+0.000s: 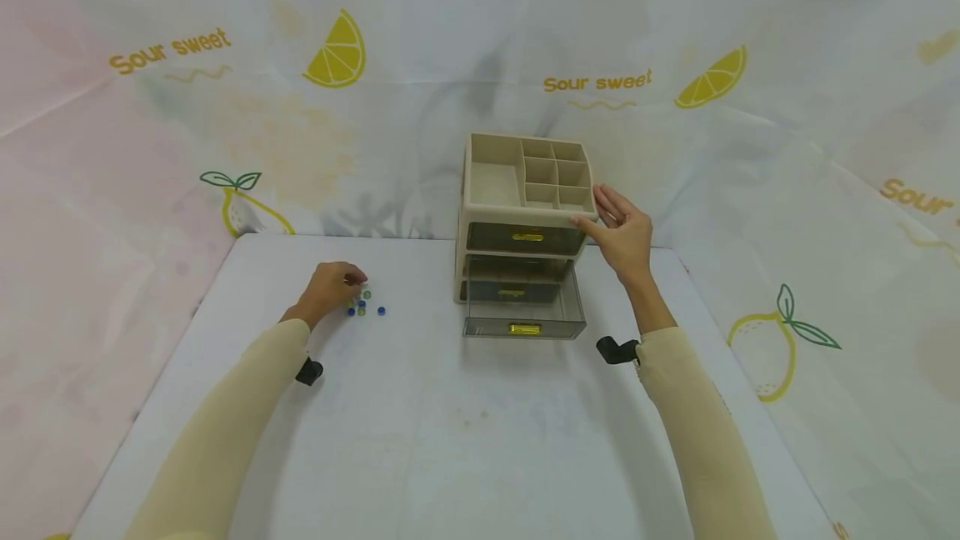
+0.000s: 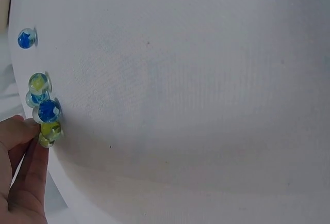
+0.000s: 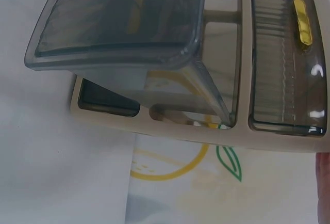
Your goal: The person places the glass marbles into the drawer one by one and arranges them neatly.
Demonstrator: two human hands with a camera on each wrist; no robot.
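A beige desktop drawer organizer (image 1: pixel 491 211) stands at the back of the table, its open-topped compartments uppermost. One clear grey drawer (image 1: pixel 558 328) with a gold handle is pulled out at the front. My right hand (image 1: pixel 628 242) grips the organizer's right front corner, thumb on the top front edge and fingers along the side. On the left, my left hand (image 1: pixel 327 286) is at a small group of glass marbles, thumb and fingertips pinching a greenish marble (image 2: pixel 46 141). Beside it lie a yellow-green marble (image 2: pixel 50 130) and a blue marble (image 2: pixel 49 111); another blue marble (image 2: pixel 26 38) lies apart.
The white table (image 1: pixel 420 440) extends in front of the organizer. Behind it hangs a pale cloth backdrop (image 1: pixel 420 107) with lemon prints. Above the pulled-out drawer is a closed dark drawer (image 3: pixel 289 79) with a gold handle.
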